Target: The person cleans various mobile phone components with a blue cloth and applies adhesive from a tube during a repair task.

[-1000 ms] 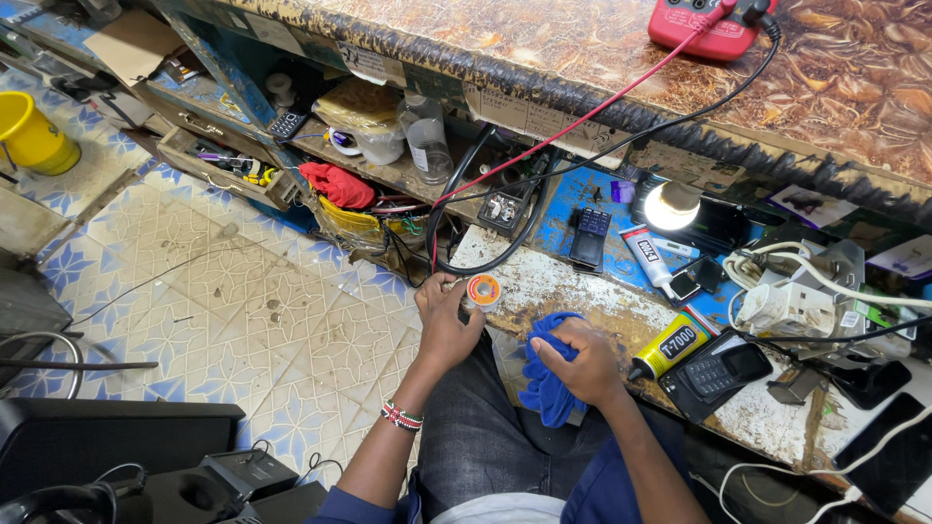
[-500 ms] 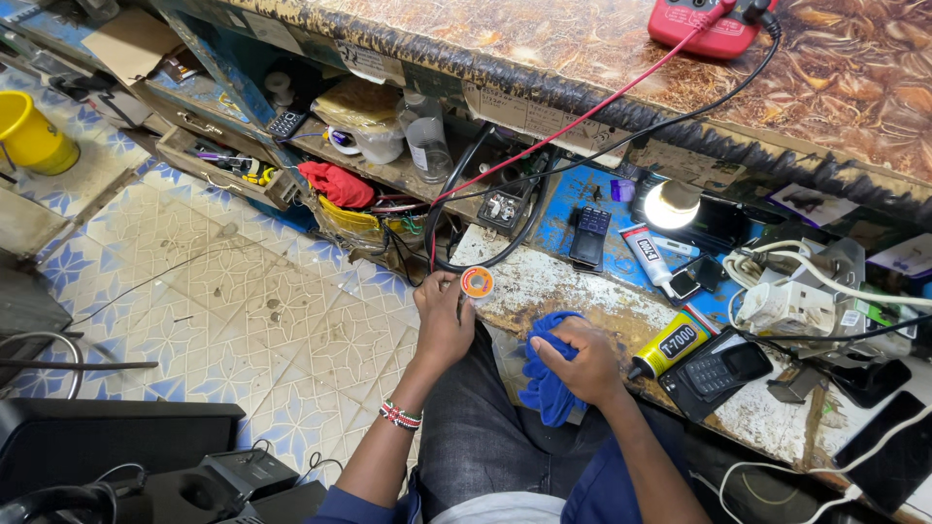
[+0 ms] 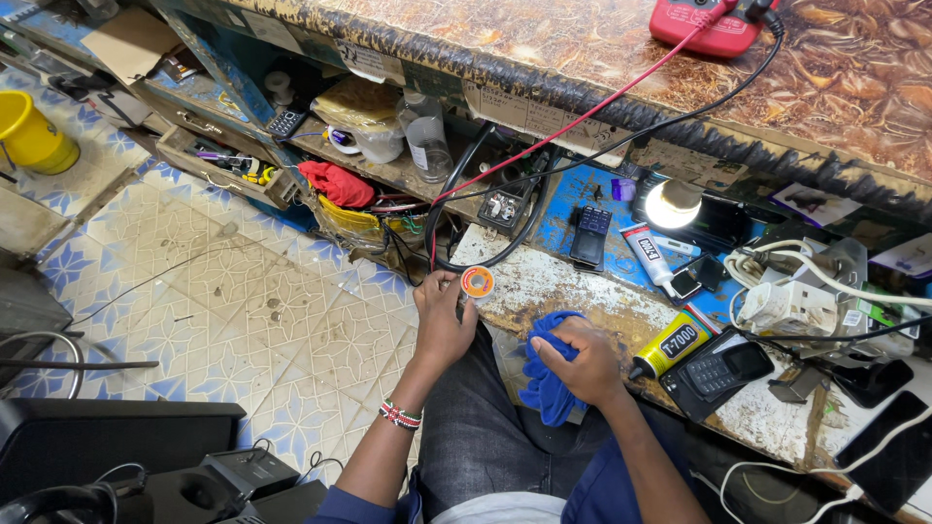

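My left hand point(image 3: 442, 325) holds a small round spool with an orange face point(image 3: 477, 282) at the left end of a worn white workbench point(image 3: 558, 281). The spool sits between my fingertips, just above the bench edge. My right hand point(image 3: 582, 361) grips a crumpled blue cloth point(image 3: 544, 380) against the bench's front edge, above my lap. A yellow and black glue tube point(image 3: 668, 345) lies just right of that hand.
A dark keypad phone point(image 3: 720, 370) lies right of the glue tube. Behind are a small black phone point(image 3: 589, 236), a white tube point(image 3: 645, 252), a lit lamp point(image 3: 672, 205) and tangled cables. A red meter point(image 3: 714, 24) sits on the upper counter. A yellow bucket point(image 3: 31, 134) stands on tiled floor.
My left hand has lifted the spool slightly up and toward the bench. My right hand stays on the blue cloth.
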